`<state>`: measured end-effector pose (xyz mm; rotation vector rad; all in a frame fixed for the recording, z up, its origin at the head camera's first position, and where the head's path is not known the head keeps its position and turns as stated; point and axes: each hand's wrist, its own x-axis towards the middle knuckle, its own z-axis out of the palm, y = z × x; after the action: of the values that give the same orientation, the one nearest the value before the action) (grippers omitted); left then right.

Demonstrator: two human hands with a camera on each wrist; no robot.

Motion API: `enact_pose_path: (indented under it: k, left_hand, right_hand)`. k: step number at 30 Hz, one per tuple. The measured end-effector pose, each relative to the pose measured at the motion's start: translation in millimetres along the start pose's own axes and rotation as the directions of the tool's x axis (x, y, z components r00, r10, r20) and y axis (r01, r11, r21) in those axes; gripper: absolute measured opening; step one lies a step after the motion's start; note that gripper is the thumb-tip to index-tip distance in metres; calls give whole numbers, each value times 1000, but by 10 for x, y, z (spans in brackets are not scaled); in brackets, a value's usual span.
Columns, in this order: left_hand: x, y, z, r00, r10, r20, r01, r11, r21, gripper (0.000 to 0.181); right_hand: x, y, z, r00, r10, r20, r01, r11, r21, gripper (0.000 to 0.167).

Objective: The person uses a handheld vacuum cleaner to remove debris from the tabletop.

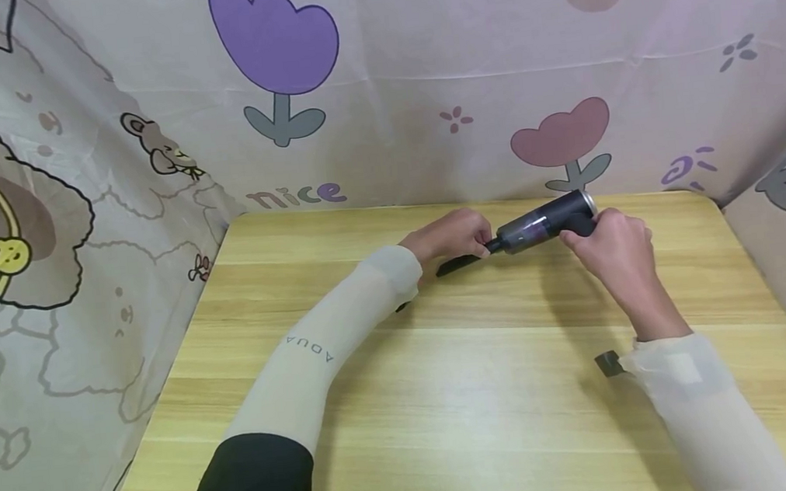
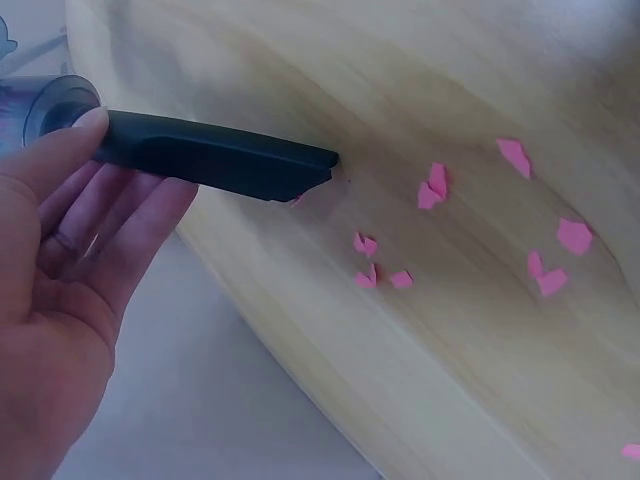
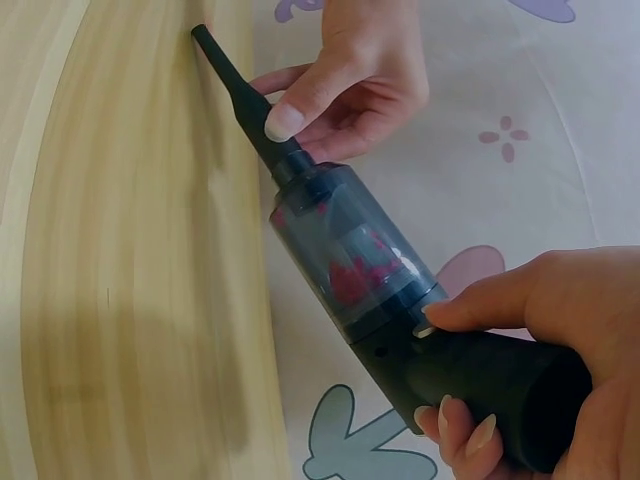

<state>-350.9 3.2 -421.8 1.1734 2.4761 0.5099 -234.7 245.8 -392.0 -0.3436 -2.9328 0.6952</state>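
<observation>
Over the far part of the wooden counter [image 1: 462,395], a handheld vacuum [image 1: 528,227] is held, its long axis running from the right hand [image 1: 616,253] leftward and slightly nearward. Its handle [image 3: 475,378] is gripped firmly by that hand, while the nozzle [image 2: 220,155] is pinched by the left hand [image 1: 450,236]. Past the nozzle's tip, nearer the left hand, pink paper scraps [image 2: 575,236] are scattered on the counter.

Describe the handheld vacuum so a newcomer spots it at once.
From the wooden tabletop, go to its far edge, right of centre in the head view. The handheld vacuum slants between the left hand, pinching its black nozzle, and the right hand, gripping its handle. It alone has a see-through chamber with pink scraps inside.
</observation>
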Motion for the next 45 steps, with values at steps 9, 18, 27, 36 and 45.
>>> enact_pose_path:
  k: [9,18,27,36,45]
  left_hand:
    - [-22,-115,-15,1000,5,-16,-4,1000,22,17]
    - [-67,-159,-46,999,31,-36,-30,999,27,18]
    - [-75,-211,-58,998,47,-43,-46,999,18,17]
    - [-129,-249,-90,998,26,-52,-26,1000,13,15]
    - [-187,-274,-87,999,1,-43,-1,1000,4,15]
  right_hand:
    - [35,-74,67,1000,-7,-5,7,1000,14,53]
    - [51,-116,109,1000,-6,-23,6,1000,20,53]
    - [60,-162,136,999,-7,-39,8,1000,23,51]
    - [77,-214,174,998,-28,-52,30,999,36,50]
    - [98,-257,204,1000,-22,-19,22,999,25,53]
